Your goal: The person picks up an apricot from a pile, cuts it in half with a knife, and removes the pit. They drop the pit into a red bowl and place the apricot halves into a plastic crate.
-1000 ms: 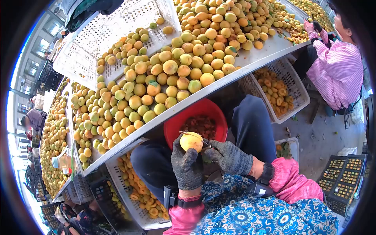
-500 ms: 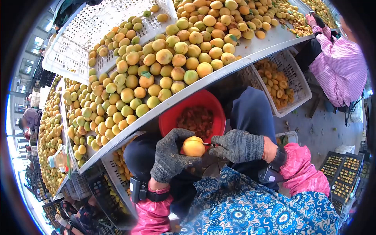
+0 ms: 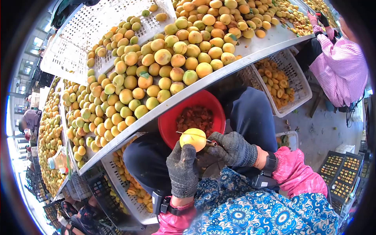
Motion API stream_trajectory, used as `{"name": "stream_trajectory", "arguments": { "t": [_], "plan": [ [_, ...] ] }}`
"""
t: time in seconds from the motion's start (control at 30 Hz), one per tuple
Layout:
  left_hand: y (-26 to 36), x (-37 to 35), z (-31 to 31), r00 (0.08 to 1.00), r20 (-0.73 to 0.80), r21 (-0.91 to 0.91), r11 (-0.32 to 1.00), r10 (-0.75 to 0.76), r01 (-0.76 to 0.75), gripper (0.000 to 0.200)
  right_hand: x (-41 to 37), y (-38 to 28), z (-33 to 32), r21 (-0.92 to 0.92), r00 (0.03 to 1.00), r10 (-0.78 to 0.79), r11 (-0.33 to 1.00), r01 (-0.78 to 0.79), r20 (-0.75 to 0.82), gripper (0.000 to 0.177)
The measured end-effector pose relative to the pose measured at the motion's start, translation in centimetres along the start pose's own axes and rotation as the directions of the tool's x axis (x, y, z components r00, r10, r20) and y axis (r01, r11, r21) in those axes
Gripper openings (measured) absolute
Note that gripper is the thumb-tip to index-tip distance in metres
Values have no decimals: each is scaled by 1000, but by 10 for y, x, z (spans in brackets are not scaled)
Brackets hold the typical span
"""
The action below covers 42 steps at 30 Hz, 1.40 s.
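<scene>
In the head view, a yellow apricot [image 3: 192,141] is held up by my left hand [image 3: 183,170], its gloved thumb and fingers closed round the lower side. My right hand [image 3: 237,149], in a matching grey knit glove, grips a small metal-ended cutting tool [image 3: 212,143] against the fruit's right side. A thin dark line crosses the top of the apricot and sticks out past its left edge. Just beyond both hands sits a red basin [image 3: 166,126] with brownish-red pieces in the bottom, between my knees.
A metal-edged table [image 3: 250,57] heaped with apricots [image 3: 162,56] runs across the front, carrying a tipped white crate [image 3: 62,58]. Below it stand a crate of halved fruit [image 3: 301,92] and another crate [image 3: 137,207] by my left knee. A person in pink [image 3: 338,70] works at right.
My left hand has turned and moved right and down, now gripping the apricot from below. The fruit has risen slightly and rotated, and my right hand has tilted with the tool.
</scene>
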<state>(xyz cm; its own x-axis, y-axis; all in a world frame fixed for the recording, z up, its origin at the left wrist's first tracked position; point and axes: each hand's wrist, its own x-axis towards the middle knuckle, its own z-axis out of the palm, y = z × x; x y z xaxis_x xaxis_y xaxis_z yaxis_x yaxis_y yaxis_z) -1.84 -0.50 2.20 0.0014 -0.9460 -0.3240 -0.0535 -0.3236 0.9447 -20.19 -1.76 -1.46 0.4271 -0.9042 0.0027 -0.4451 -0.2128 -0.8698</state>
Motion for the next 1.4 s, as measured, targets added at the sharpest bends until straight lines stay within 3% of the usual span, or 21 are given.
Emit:
{"name": "stream_trajectory", "arguments": {
  "t": [0.17, 0.23, 0.37, 0.47, 0.57, 0.67, 0.73, 0.87, 0.97, 1.07, 1.17, 1.23, 1.3, 1.33, 1.37, 1.4],
  "plan": [
    [7, 4, -5, 993, 62, -147, 985, 104, -94, 41, -1, 2, -13, 60, 993, -76, 996, 70, 94, 26],
    [18, 7, -12, 996, 88, -132, 991, 16, -5, 47, -1, 4, -15, 14, 980, -119, 993, 118, 157, 25],
    [20, 15, -21, 990, 140, 29, 999, 26, -30, 55, 1, 5, -13, -62, 970, -93, 992, 110, 225, 27],
    [24, 19, -21, 993, 120, 177, 983, 18, -39, 53, 7, -3, -12, -218, 968, -52, 970, 107, 244, 29],
    [11, 22, -19, 997, 59, 203, 977, 50, -61, 51, 13, -5, -6, -280, 978, 10, 959, 50, 208, 31],
    [2, 16, -10, 996, -39, 89, 993, 84, -80, 48, 16, -1, 3, -309, 984, 23, 950, 32, 174, 32],
    [-3, 11, -2, 990, -121, -127, 988, 74, -89, 50, 14, -1, 7, -313, 992, -30, 947, 66, 119, 38],
    [-19, 10, 14, 947, -266, -25, 981, 179, -193, 45, 15, -15, 5, -250, 997, -22, 967, 41, 79, 48],
    [-32, 15, 17, 946, -265, 46, 983, 185, -179, 41, 14, -8, 9, -178, 995, -1, 984, 19, 102, 59],
    [-35, 17, 18, 957, -216, 144, 976, 193, -164, 33, 11, 1, 13, -140, 997, -20, 990, 30, 76, 61],
    [-41, 18, 15, 982, -132, 196, 975, 132, -105, 30, 9, 3, 9, -72, 970, 133, 990, -121, 205, 64],
    [-48, 19, 13, 993, -88, 194, 979, 81, -63, 29, 7, 13, 12, -138, 984, 51, 990, -27, 170, 61],
    [-56, 21, 9, 974, 27, 217, 950, 225, -225, 27, 9, 17, 10, -119, 982, 55, 992, -34, 181, 59],
    [-56, 21, 5, 975, 31, 217, 951, 218, -220, 27, 10, 19, 9, -102, 981, 50, 994, -31, 190, 57],
    [-54, 21, -1, 994, 89, 117, 990, 66, -76, 34, 11, 24, 10, -101, 981, 56, 994, -38, 188, 57],
    [-53, 21, -4, 984, 158, 24, 997, -78, 75, 41, 12, 31, 13, 31, 992, -29, 999, 25, 122, 55]
  ]
}}
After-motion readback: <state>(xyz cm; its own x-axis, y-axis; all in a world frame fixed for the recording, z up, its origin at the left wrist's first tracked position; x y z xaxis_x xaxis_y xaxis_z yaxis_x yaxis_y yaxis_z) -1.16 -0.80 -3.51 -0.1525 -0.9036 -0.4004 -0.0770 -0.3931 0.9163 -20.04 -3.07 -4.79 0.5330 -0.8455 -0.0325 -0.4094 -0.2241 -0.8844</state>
